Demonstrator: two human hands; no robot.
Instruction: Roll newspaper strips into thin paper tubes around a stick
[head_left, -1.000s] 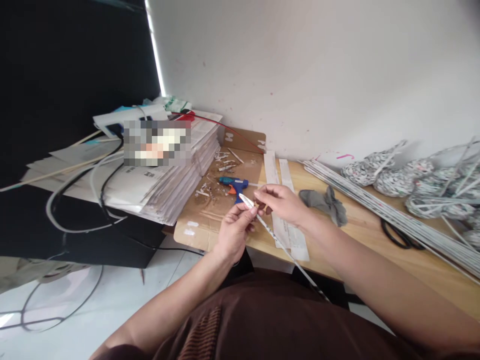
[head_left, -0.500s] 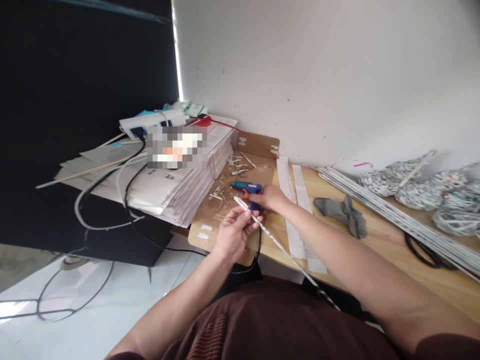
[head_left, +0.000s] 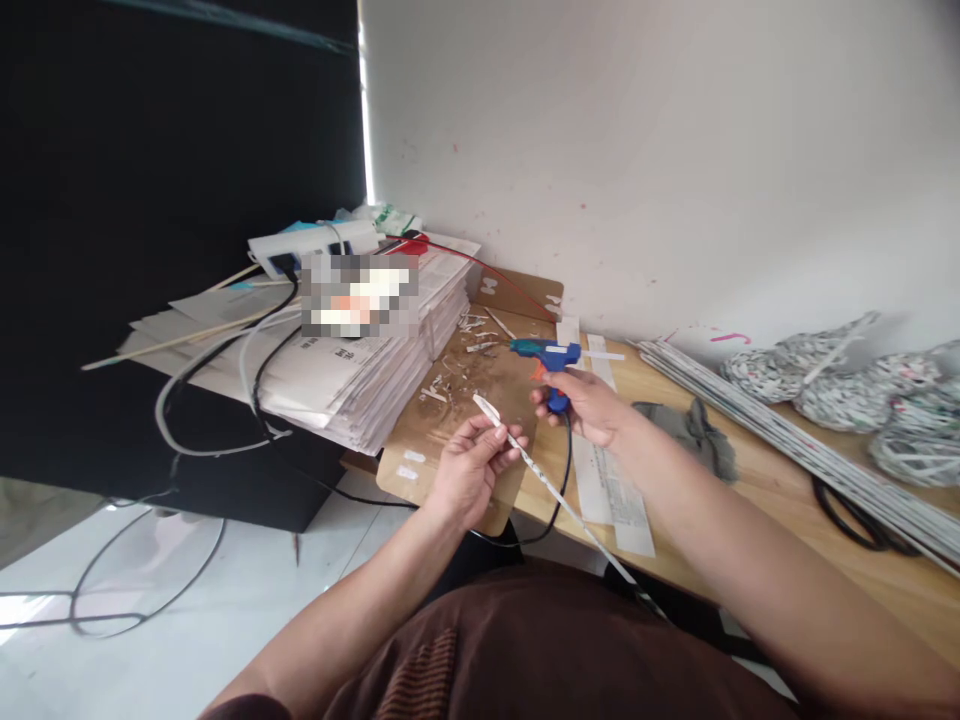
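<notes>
My left hand [head_left: 474, 465] pinches a thin rolled paper tube [head_left: 555, 492] near its flattened upper end. From there the tube slants down to the right, towards my lap. My right hand [head_left: 589, 402] is closed around the handle of a blue glue gun [head_left: 553, 354] with an orange trigger and a glue stick out of its back. The gun is raised, its nozzle pointing left above a brown cardboard sheet [head_left: 420, 425] littered with paper scraps [head_left: 480, 347]. Gun and tube are apart. A black cord hangs from the handle.
A tall stack of paper sheets [head_left: 360, 400] stands at left, with a white power strip [head_left: 315, 245] on top. Paper strips [head_left: 630, 515], a grey cloth item [head_left: 694, 435], a bundle of paper tubes [head_left: 780, 450] and coiled paper rope [head_left: 832, 360] lie on the wooden table [head_left: 750, 520].
My right hand has lifted the glue gun off the cardboard and moved it to the right. My left hand stays nearly in place with the paper tube.
</notes>
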